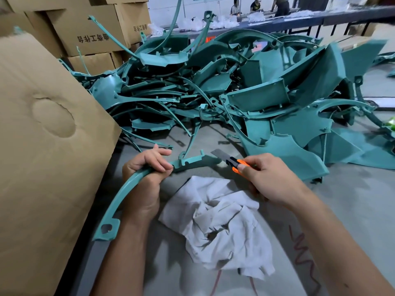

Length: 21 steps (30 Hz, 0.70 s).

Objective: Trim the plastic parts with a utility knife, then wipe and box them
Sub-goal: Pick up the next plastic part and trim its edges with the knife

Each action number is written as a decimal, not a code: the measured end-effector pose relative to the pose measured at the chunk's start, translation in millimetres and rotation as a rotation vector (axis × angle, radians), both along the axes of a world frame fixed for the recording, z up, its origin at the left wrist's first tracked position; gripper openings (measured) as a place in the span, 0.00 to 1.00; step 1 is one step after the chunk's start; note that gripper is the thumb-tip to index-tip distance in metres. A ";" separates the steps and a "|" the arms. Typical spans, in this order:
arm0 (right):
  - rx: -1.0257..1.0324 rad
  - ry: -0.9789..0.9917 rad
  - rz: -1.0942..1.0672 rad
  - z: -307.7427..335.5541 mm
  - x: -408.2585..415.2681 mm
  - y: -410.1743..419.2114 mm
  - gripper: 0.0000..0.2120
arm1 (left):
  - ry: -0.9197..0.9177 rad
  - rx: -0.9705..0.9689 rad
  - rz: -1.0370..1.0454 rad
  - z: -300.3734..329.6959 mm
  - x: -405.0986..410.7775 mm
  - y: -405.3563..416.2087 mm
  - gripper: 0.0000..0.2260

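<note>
One crumpled white rag [220, 223] on the grey bench [352, 210], lower centre.
Above it, left hand [145, 178] clenches one curved teal plastic strip [128, 189] with a holed tab; right hand [271, 178] grasps one orange utility knife [233, 162], blade out. Teal parts pile [235, 92] behind; cartons [89, 28] upper left bear unreadable print.

Your left hand [147, 167] is fisted tight, knuckles up, fingers curled and thumb tucked underneath, wrist bent toward the bench's left edge. Your right hand [267, 178] comes in from the right, thumb pressed flat on top, fingers wrapped below. Both forearms are bare, angling up from the near edge.
</note>
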State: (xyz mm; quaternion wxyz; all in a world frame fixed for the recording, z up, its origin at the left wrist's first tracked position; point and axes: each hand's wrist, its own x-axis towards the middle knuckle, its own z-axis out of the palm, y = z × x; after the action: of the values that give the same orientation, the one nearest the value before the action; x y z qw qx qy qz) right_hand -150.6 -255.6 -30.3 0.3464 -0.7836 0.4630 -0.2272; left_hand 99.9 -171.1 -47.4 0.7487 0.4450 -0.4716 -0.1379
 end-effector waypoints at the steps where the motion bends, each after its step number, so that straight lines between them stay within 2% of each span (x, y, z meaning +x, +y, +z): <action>1: -0.047 -0.012 -0.016 0.8 1.3 0.7 0.14 | -0.002 0.002 0.001 -0.6 1.1 -0.4 0.23; 5: -0.101 -0.115 0.067 3.1 13.5 10.0 0.17 | -0.024 -0.002 0.003 -2.3 -0.9 -0.8 0.23; 12: -0.048 0.121 -0.094 -8.3 5.9 -2.1 0.14 | 0.064 -0.049 -0.041 1.0 -0.5 0.1 0.22; 15: -0.136 0.236 -0.211 -11.9 5.2 -3.9 0.13 | 0.152 -0.076 -0.098 2.7 -0.5 1.9 0.22; 18: -0.223 -0.025 -0.284 -10.4 6.4 -2.6 0.13 | 0.273 -0.103 -0.133 3.0 5.2 3.6 0.24; 21: -0.219 -0.298 -0.206 -6.3 15.2 5.1 0.14 | 0.421 -0.090 -0.138 0.0 8.2 2.6 0.28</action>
State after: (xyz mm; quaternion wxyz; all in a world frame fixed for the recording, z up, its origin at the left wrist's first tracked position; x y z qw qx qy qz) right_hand -135.3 -250.5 -36.6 0.2988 -0.7229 0.4568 -0.4236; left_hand 108.1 -168.6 -47.4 0.8384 0.3393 -0.3400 -0.2576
